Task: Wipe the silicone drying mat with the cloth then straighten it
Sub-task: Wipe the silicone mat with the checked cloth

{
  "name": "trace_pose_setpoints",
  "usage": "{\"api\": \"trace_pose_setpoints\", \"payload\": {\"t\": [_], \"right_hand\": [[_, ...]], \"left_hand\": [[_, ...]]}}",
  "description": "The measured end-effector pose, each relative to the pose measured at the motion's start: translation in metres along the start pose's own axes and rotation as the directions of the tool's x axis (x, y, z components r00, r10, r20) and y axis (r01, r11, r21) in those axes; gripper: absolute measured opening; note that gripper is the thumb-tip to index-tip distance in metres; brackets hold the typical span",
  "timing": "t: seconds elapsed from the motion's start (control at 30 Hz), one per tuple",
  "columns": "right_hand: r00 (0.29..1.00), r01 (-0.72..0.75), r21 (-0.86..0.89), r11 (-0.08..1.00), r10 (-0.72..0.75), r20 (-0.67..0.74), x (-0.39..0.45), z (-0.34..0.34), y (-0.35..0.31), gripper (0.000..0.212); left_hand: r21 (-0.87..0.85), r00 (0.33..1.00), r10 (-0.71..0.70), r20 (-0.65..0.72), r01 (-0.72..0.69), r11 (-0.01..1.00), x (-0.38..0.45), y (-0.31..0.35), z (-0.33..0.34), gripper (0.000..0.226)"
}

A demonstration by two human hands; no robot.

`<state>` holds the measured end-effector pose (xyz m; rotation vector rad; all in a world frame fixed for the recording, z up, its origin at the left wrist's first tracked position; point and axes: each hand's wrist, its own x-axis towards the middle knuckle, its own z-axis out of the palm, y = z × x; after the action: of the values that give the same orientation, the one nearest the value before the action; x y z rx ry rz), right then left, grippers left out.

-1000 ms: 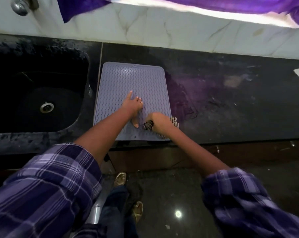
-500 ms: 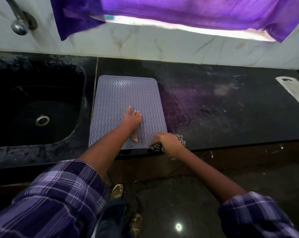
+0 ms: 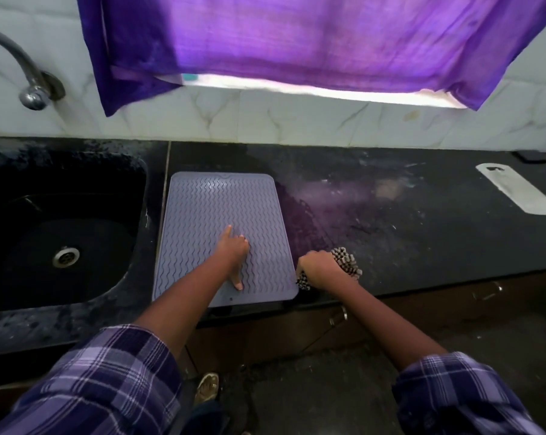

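Note:
A lilac silicone drying mat (image 3: 209, 208) with a wavy ribbed pattern lies flat on the black counter (image 3: 406, 227), just right of the sink. My left hand (image 3: 232, 251) presses on the mat's near middle with spread fingertips and the thumb pointing back toward me. My right hand (image 3: 317, 270) grips a bunched black-and-white checked cloth (image 3: 347, 262) on the counter, right beside the mat's near right corner. Most of the cloth is hidden under that hand.
A black sink (image 3: 61, 227) with a steel drain sits to the left, a tap (image 3: 30, 86) above it. A white flat board (image 3: 516, 191) lies at the counter's far right. A purple curtain (image 3: 297, 42) hangs over the tiled wall. The counter edge runs just below the mat.
My right hand with the cloth has slid off the mat's near edge to the counter at its right corner. The left hand stays pressed on the mat. The camera has tilted up.

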<state>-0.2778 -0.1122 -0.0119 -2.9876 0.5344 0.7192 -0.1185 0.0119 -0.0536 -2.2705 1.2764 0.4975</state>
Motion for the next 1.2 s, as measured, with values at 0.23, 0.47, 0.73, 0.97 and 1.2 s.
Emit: {"api": "trace_pose_setpoints", "payload": {"t": [0.23,0.47,0.73,0.97,1.2], "right_hand": [[0.994,0.023,0.274,0.961,0.007,-0.109,0.042,-0.035,0.003,0.037],[0.982,0.061,0.377,0.924,0.013,-0.190,0.113,-0.068,0.013,0.048],[0.902,0.053,0.428,0.902,0.141,-0.408,0.227,-0.114,0.022,0.045],[0.964,-0.012,0.143,0.990,0.049,-0.262,0.284,-0.100,0.021,0.038],[0.999,0.022,0.208,0.978,-0.016,-0.034,0.235,-0.080,0.021,0.032]], "left_hand": [[-0.340,1.000,0.011,-0.030,-0.020,0.940,0.030,-0.031,-0.036,0.048],[-0.293,0.947,-0.169,-0.272,0.086,0.952,0.071,-0.070,-0.033,0.021],[-0.386,0.970,-0.020,-0.243,-0.077,0.919,0.146,-0.097,-0.057,0.076],[-0.185,0.992,0.021,-0.128,-0.044,0.982,0.173,-0.094,-0.076,0.077],[-0.237,0.987,0.002,-0.164,-0.041,0.971,0.166,-0.102,-0.067,0.084]]}}
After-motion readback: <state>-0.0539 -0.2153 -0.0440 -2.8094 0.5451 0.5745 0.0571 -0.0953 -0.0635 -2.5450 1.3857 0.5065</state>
